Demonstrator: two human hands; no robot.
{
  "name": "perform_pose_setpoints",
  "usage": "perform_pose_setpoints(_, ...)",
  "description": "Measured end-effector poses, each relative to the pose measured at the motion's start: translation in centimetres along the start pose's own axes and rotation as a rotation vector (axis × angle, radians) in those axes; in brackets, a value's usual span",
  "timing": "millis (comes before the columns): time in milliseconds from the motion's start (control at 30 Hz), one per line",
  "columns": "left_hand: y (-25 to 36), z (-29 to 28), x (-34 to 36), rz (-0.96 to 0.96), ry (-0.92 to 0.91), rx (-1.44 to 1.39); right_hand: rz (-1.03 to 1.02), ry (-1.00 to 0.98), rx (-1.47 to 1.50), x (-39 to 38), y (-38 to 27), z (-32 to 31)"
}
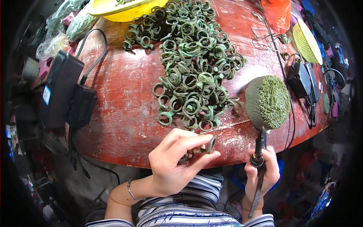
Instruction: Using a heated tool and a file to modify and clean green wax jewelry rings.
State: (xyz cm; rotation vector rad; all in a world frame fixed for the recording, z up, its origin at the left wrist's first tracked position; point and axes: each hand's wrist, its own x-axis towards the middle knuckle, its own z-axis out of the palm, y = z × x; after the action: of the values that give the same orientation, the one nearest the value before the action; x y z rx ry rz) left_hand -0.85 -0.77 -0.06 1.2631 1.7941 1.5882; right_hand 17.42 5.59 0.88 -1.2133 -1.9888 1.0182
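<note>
Between the thumb and fingers of my left hand (172, 160) is a greenish ring (212, 144); more ring-like pieces show under the fingers, partly hidden. My right hand (264, 174) grips a slim dark tool (257, 160) with a round metal collar. Its pointed end rises toward a green cylinder (257, 102), and a long flat dark strip runs down past the hand. The cylinder has a rough, grooved face, and whether the tool touches it I cannot tell. Beyond my hands, a large heap of green rings (193, 75) spreads over the red table (124, 98).
A yellow basin (128, 14) stands at the far edge. Black boxes (62, 89) with cables lie at left, and a black adapter (298, 79) at right. A light green basket (308, 41) and an orange bag (276, 14) are at far right. Dark cables cross the right side.
</note>
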Motion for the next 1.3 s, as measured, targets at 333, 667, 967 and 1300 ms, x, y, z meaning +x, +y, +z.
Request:
perform_pose_setpoints(333,-0.6,0.0,-0.1,0.161,0.017,0.181,-0.128,-0.121,-0.141,-0.8,1.4,0.4)
perform_pose_setpoints(667,-0.6,0.3,-0.4,0.069,0.048,0.214,-0.282,-0.173,-0.253,0.4,0.7,0.1)
perform_pose_setpoints(967,0.0,0.0,-0.3,-0.03,0.031,0.217,-0.253,-0.201,-0.334,0.6,0.3,-0.1)
perform_pose_setpoints(1300,-0.3,0.0,-0.3,0.036,0.021,0.218,-0.244,-0.209,-0.37,0.9,0.0,0.1)
